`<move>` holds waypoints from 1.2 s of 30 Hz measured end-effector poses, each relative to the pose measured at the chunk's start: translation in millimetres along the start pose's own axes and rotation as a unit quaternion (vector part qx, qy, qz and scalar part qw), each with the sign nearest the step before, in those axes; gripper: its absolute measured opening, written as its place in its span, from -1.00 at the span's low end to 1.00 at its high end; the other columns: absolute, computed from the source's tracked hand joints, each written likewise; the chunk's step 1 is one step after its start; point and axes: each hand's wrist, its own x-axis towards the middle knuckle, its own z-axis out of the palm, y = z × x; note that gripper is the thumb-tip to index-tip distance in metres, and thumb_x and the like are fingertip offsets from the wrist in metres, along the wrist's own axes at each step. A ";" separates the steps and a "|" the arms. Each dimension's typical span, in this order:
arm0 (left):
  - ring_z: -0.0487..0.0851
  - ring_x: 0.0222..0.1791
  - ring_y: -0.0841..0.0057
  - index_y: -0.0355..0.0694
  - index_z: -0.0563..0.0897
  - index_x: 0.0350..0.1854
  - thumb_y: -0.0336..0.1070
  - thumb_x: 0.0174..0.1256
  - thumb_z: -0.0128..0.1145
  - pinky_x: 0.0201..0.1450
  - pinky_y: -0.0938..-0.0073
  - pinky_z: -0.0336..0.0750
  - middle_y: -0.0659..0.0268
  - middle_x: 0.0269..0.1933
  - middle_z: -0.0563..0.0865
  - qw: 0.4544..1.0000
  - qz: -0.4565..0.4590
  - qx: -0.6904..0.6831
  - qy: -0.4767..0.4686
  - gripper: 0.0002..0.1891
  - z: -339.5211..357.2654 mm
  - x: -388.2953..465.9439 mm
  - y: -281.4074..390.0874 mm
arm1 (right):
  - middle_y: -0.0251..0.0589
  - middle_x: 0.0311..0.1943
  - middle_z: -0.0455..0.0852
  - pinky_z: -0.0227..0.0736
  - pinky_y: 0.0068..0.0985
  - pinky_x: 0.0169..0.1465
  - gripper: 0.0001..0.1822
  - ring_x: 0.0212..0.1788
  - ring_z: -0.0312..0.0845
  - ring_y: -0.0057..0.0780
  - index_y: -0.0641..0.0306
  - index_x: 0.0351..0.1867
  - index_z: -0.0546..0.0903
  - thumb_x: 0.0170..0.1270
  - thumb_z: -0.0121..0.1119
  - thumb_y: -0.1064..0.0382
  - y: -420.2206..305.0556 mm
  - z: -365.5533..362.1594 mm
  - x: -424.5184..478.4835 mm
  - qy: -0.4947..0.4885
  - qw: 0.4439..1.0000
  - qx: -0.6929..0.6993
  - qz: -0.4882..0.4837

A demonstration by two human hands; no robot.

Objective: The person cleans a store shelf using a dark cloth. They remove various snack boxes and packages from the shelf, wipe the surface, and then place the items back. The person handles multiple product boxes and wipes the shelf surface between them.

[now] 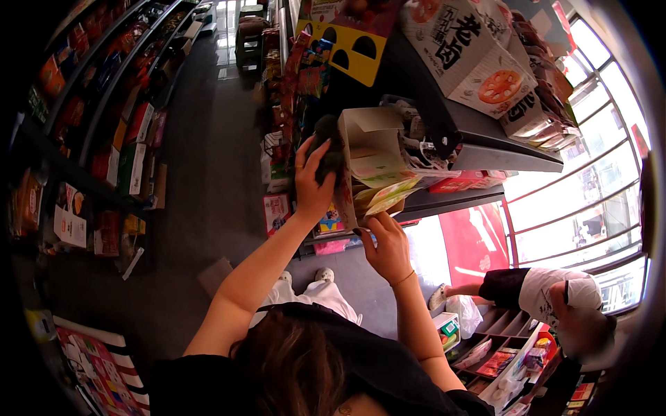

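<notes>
My left hand has its fingers wrapped over a dark bunched cloth, next to the outer side of an open cardboard display box. Inside that box stand several flat yellow-green packets. At the box's near end is my right hand, with the thumb at the rim and the fingertips by the packets' lower edge. Its fingertips are partly hidden, but the hand appears to pinch the box's near edge. The box is at the end of a dark shelf unit.
White printed cartons stand on the upper metal shelf, whose edge juts out rightward. Below it are red boxes. Stocked shelves line the aisle's left side. Another person is at the right, by a compartmented rack.
</notes>
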 end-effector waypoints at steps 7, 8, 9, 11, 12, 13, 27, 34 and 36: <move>0.44 0.32 0.09 -0.22 0.58 0.24 -0.59 0.06 0.12 0.38 0.31 0.30 0.04 0.29 0.45 0.994 -0.093 0.012 -0.049 -0.42 -8.2 -64.6 -15.7 | -0.13 -0.30 0.58 0.47 -0.19 -0.22 -0.88 -0.27 0.57 -0.03 0.28 -0.30 0.57 0.14 0.26 0.40 2.6 14.8 11.4 0.044 0.999 -0.016 0.004; 0.45 0.31 0.10 -0.22 0.58 0.23 -0.58 0.06 0.13 0.38 0.31 0.30 0.04 0.28 0.46 0.994 -0.095 0.008 -0.059 -0.43 -9.4 -72.2 -10.4 | -0.13 -0.30 0.58 0.47 -0.19 -0.23 -0.89 -0.28 0.58 -0.02 0.27 -0.30 0.58 0.15 0.26 0.39 4.7 15.8 14.1 0.050 0.999 -0.016 0.010; 0.45 0.30 0.11 -0.22 0.59 0.23 -0.57 0.07 0.14 0.38 0.32 0.31 0.04 0.27 0.47 0.993 -0.097 0.006 -0.068 -0.44 -10.9 -77.9 -6.6 | -0.13 -0.30 0.58 0.48 -0.19 -0.24 -0.89 -0.29 0.58 -0.02 0.27 -0.30 0.58 0.16 0.25 0.38 7.6 17.1 18.0 0.057 0.998 -0.014 0.013; 0.47 0.27 0.13 -0.23 0.60 0.22 -0.52 0.08 0.16 0.37 0.32 0.32 0.04 0.26 0.48 0.989 -0.120 -0.012 -0.080 -0.46 -14.2 -86.9 -2.6 | -0.12 -0.30 0.59 0.48 -0.18 -0.25 -0.91 -0.29 0.59 -0.01 0.26 -0.31 0.58 0.18 0.24 0.36 10.2 23.2 27.4 0.069 0.997 -0.019 0.016; 0.47 0.27 0.13 -0.23 0.60 0.22 -0.52 0.08 0.16 0.36 0.32 0.32 0.05 0.26 0.48 0.988 -0.124 -0.018 -0.090 -0.46 -13.5 -87.7 -0.5 | -0.11 -0.30 0.59 0.48 -0.17 -0.25 -0.92 -0.28 0.60 -0.01 0.25 -0.31 0.58 0.20 0.23 0.35 12.0 24.9 33.5 0.081 0.996 -0.029 0.018; 0.48 0.27 0.13 -0.23 0.60 0.22 -0.51 0.08 0.16 0.36 0.33 0.32 0.05 0.26 0.48 0.986 -0.128 -0.025 -0.101 -0.46 -13.0 -88.9 1.6 | -0.11 -0.30 0.59 0.49 -0.17 -0.25 -0.92 -0.27 0.60 -0.01 0.25 -0.32 0.58 0.21 0.22 0.33 14.1 27.1 39.4 0.094 0.995 -0.039 0.022; 0.52 0.24 0.32 -0.29 0.56 0.22 -0.60 0.11 0.12 0.34 0.42 0.34 0.16 0.21 0.57 0.961 -0.215 -0.121 -0.125 -0.47 -43.5 -67.6 -8.2 | -0.18 -0.18 0.65 0.60 -0.21 -0.27 -0.83 -0.31 0.67 -0.05 0.18 -0.19 0.65 0.22 0.25 0.24 22.3 48.0 77.3 0.207 0.977 0.012 0.048; 0.57 0.15 0.44 -0.24 0.42 0.37 -0.53 0.28 0.04 0.21 0.45 0.48 0.22 0.21 0.55 0.914 -0.292 -0.247 -0.133 -0.46 -39.1 -45.8 31.8 | -0.09 0.09 0.58 0.60 -0.32 -0.01 -0.68 -0.05 0.65 -0.08 0.23 0.02 0.62 0.26 0.23 0.22 15.7 14.7 38.7 0.198 0.972 0.123 0.023; 0.52 0.26 0.38 -0.22 0.34 0.43 -0.33 0.41 0.09 0.33 0.36 0.39 0.23 0.33 0.48 0.895 -0.298 -0.288 -0.162 -0.45 -32.7 -42.1 54.1 | 0.03 0.27 0.40 0.44 -0.28 0.22 -0.53 0.22 0.45 -0.01 0.23 0.21 0.51 0.29 0.22 0.19 -5.5 3.0 22.2 0.164 0.965 0.206 0.008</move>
